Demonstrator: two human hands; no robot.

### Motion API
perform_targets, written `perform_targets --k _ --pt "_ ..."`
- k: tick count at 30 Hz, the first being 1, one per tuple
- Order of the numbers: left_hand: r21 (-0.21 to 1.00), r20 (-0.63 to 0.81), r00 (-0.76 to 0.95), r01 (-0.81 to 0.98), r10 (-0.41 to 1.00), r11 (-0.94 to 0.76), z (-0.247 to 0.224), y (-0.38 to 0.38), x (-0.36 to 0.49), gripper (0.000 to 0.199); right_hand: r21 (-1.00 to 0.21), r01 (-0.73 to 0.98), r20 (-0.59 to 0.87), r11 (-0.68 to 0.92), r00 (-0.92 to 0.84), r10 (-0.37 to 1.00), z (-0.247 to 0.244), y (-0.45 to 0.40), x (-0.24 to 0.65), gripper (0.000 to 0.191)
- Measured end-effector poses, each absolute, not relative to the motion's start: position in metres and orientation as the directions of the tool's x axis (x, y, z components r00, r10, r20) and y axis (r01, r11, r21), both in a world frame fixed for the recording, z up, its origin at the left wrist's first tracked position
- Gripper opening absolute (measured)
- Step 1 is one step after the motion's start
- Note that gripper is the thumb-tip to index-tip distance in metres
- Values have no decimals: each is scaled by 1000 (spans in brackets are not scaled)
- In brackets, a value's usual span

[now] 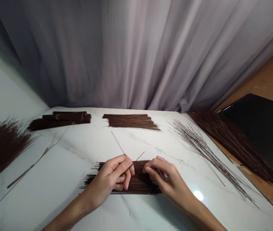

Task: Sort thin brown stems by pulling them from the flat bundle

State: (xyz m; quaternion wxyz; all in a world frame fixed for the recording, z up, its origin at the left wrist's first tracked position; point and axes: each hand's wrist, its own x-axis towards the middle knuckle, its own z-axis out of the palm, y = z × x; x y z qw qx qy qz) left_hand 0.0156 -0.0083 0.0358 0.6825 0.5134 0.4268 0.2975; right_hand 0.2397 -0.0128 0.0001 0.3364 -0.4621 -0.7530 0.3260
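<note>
Between the thumb and forefinger of my left hand [116, 173] is a thin dark brown stick [117, 142], pointing up and to the left. A short thin end [140, 156] slants up right of those fingers; whether it belongs to the same stick I cannot tell. My right hand [163, 173] is closed in a pinch just to the right, and anything in its fingertips is too small to make out. Both hands are over a pile of dark brown sticks [136, 187], which lie roughly side by side and are partly hidden by the hands.
On the white marbled table [61, 192], tied dark bundles [64, 118] lie at the back left. Another stick pile [131, 122] lies at the back middle. Loose sticks [206, 150] spread at right, beside a thick bunch [237, 147]. A large bunch [1, 147] and a few strands [30, 167] occupy the left.
</note>
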Motion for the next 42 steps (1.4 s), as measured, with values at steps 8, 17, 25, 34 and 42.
perform_targets --k 8,17,25,34,42 --pt "958 -264 465 26 845 285 36 -11 15 38 -810 469 192 352 -356 915 -2 -13 240 28" --pt "981 -176 340 133 924 138 26 -9 18 33 -750 507 229 425 -404 886 -2 -13 239 28" --pt "983 -105 220 170 970 68 16 -2 14 27 -698 584 176 414 -420 890 10 -7 259 25" --pt "970 -243 373 120 895 213 15 13 0 32 -799 516 133 308 -348 928 21 3 284 32" --pt "960 -255 395 215 883 181 13 12 1 29 -505 674 392 540 -378 839 10 9 288 25"
